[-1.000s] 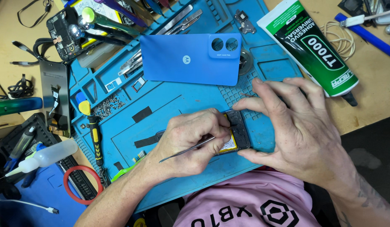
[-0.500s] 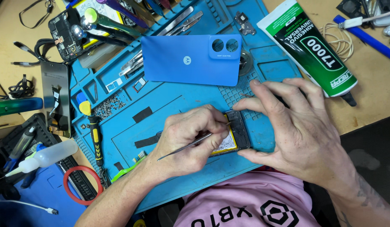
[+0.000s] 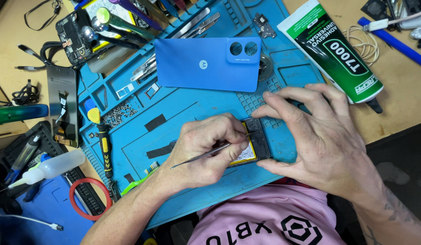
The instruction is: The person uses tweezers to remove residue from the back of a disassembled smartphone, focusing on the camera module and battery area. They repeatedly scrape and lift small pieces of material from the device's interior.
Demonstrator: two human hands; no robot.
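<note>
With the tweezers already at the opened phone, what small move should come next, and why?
Probably ease the tweezers tip a little further into the phone. The left hand holds them angled toward its upper end, and the right hand pins the phone flat on the mat. The tip itself is hidden.

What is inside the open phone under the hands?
Inside the open phone a yellow-edged battery and dark parts show. The left hand pokes in metal tweezers; the right hand steadies it. Both hands hide the rest.
</note>
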